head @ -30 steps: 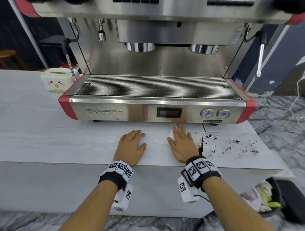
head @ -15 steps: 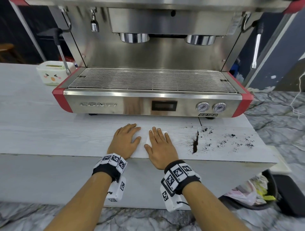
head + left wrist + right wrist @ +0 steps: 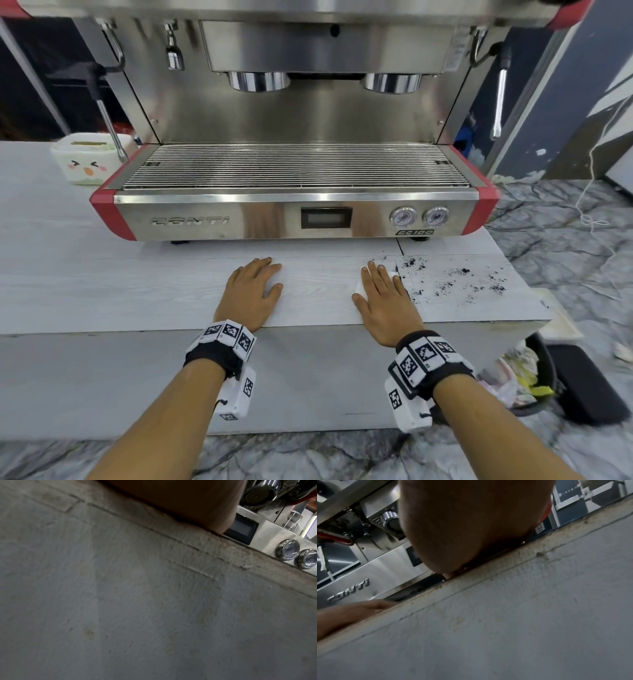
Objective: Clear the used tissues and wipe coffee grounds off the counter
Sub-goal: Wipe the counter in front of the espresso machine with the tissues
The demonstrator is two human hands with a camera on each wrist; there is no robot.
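In the head view my right hand [image 3: 383,294] lies flat, fingers straight, pressing a white tissue [image 3: 359,287] onto the pale counter [image 3: 137,294]. Only the tissue's edges show around the fingers. Dark coffee grounds [image 3: 459,282] are scattered just right of that hand, reaching toward the counter's right end. My left hand [image 3: 251,291] rests flat on the counter to the left, fingers straight, holding nothing. Both wrist views show only the heel of each hand, the counter's front face and the machine's steel front.
The steel and red espresso machine [image 3: 294,219] stands right behind the hands. A white box with a cartoon face [image 3: 85,162] sits at its left. Below the counter's right end a black bin [image 3: 534,377] holds crumpled paper. A white cable [image 3: 596,192] hangs at the far right.
My right hand with the tissue slid left, away from the grounds, then back right to their edge. The thin dark ridge of grounds seen half a second ago no longer shows. The left hand stayed put.
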